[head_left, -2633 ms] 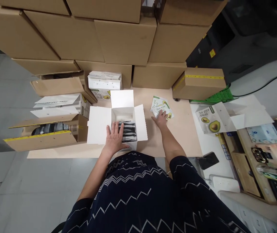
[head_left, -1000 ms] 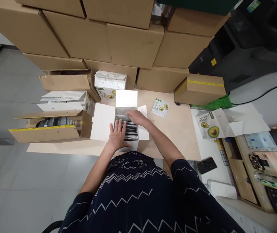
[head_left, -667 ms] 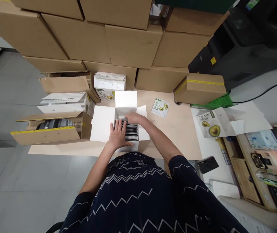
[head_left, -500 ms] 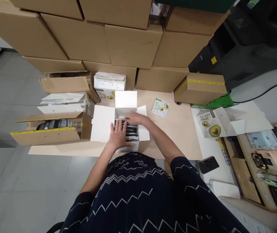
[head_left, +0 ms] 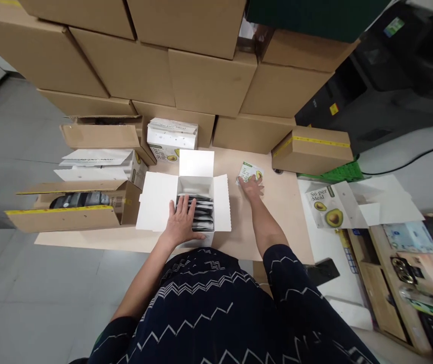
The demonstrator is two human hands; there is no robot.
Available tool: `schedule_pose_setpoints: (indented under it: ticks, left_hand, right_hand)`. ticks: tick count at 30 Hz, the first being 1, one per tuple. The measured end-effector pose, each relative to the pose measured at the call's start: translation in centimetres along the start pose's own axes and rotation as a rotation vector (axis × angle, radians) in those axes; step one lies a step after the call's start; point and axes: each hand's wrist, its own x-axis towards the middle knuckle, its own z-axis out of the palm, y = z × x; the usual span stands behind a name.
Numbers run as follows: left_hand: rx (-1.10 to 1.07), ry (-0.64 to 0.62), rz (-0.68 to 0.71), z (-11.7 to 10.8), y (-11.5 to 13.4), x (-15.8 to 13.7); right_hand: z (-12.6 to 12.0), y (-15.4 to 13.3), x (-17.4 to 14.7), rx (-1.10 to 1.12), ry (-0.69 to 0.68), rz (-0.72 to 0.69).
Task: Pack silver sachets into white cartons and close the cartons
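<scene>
An open white carton (head_left: 197,183) with its flaps spread out stands in front of me. Several packets (head_left: 204,216) are lined up on edge inside it. With fingers spread, my left hand (head_left: 180,222) rests over the carton's left edge and touches the packets. To the right of the carton, my right hand (head_left: 252,188) lies over a flat "Super Meal" sachet (head_left: 250,171) with avocado pictures. Its fingers are apart on the sachet's near side and partly cover it.
Stacked brown cardboard boxes (head_left: 136,71) form a wall behind the table (head_left: 280,222). On the left stand a brown box (head_left: 65,218) with dark packets and white cartons (head_left: 171,139). To the right are a taped box (head_left: 311,151), an avocado-printed carton (head_left: 328,206) and a phone (head_left: 323,272).
My right hand has come out of the carton and moved right onto the sachet. My left hand stays at the carton's packets. The view has tilted slightly.
</scene>
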Motion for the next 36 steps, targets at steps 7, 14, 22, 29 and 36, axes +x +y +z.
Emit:
schedule_pose_setpoints:
  ticks: [7, 14, 22, 29, 36]
  left_hand:
    - [-0.003, 0.001, -0.012, 0.2, 0.0, -0.1]
    - [-0.01, -0.019, -0.011, -0.3, 0.0, -0.1]
    - [-0.025, -0.016, -0.002, -0.4, 0.1, -0.1]
    - [-0.019, -0.033, -0.008, -0.5, 0.1, 0.1]
    - [-0.014, -0.015, -0.003, -0.4, 0.1, 0.0]
  right_hand:
    - [3.2, -1.6, 1.3, -0.145, -0.066, 0.076]
    - [4.2, -0.6, -0.4, -0.219, -0.003, -0.078]
    - [0.9, 7.3, -4.5, -0.12, 0.092, -0.357]
    - [-8.6, 5.6, -9.7, 0.516, 0.623, -0.669]
    - [-13.3, -2.6, -18.4, 0.241, 0.423, -1.294]
